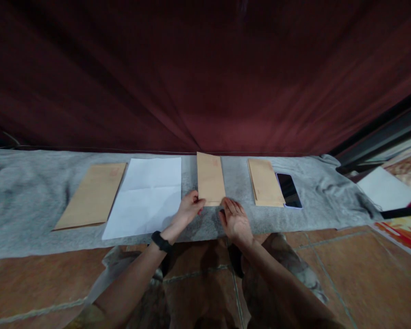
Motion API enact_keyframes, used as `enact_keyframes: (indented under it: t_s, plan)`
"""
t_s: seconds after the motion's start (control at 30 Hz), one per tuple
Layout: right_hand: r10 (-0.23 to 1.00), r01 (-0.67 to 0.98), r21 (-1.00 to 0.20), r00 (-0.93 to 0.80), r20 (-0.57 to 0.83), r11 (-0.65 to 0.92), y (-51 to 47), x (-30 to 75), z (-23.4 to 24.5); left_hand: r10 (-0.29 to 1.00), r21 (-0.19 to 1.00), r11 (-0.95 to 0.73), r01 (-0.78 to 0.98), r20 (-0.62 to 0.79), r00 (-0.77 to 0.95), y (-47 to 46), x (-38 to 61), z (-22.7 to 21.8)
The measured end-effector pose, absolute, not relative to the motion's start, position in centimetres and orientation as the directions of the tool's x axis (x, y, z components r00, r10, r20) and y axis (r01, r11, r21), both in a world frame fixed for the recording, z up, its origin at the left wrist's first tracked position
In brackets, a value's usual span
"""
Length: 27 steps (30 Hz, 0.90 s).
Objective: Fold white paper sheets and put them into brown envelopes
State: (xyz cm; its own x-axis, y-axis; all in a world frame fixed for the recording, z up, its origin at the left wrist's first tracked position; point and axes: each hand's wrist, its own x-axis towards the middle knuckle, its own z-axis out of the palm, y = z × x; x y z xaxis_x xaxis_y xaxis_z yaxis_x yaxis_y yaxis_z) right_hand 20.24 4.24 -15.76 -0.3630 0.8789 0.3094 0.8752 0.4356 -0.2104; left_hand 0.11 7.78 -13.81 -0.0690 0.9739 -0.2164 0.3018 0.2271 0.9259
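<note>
A narrow brown envelope [210, 178] lies upright in the middle of the grey cloth [27, 192]. My left hand [189, 209], with a black band on the wrist, pinches the envelope's near left corner, fingers curled. My right hand [235, 219] lies flat with fingers stretched out just below the envelope's near right corner, holding nothing. To the left lie a creased white sheet of paper [145, 194] and a larger brown envelope [93, 194].
Right of the middle envelope sits a stack of brown envelopes [264, 182] with a black phone [289, 190] beside it. A dark red curtain [205, 73] hangs behind the cloth. Tiled floor [345, 265] and white paper [385, 188] are at the right.
</note>
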Motion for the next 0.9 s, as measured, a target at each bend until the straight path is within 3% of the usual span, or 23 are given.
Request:
enact_keyframes:
  t_s: [0.17, 0.63, 0.77, 0.9]
  plan:
    - [0.874, 0.875, -0.193, -0.375, 0.308, 0.443, 4.5, 20.1, -15.2, 0.979, 0.975, 0.203, 0.084, -0.204, -0.001, 7.4, 0.8, -12.9]
    - [0.883, 0.901, -0.091, -0.388, 0.266, 0.424, 5.2, 19.1, -13.4, 0.965, 0.959, 0.246, -0.143, -0.228, 0.133, 6.0, 2.1, -10.8]
    - [0.897, 0.908, -0.180, -0.312, 0.313, 0.378, 5.7, 20.0, -13.0, 0.962, 0.946, 0.230, -0.230, -0.185, 0.203, 5.9, 2.0, -10.8]
    - [0.875, 0.840, -0.400, -0.165, 0.455, 0.367, 6.6, 21.2, -12.2, 0.963, 0.953, 0.228, -0.199, -0.191, 0.189, 5.8, 2.0, -11.0]
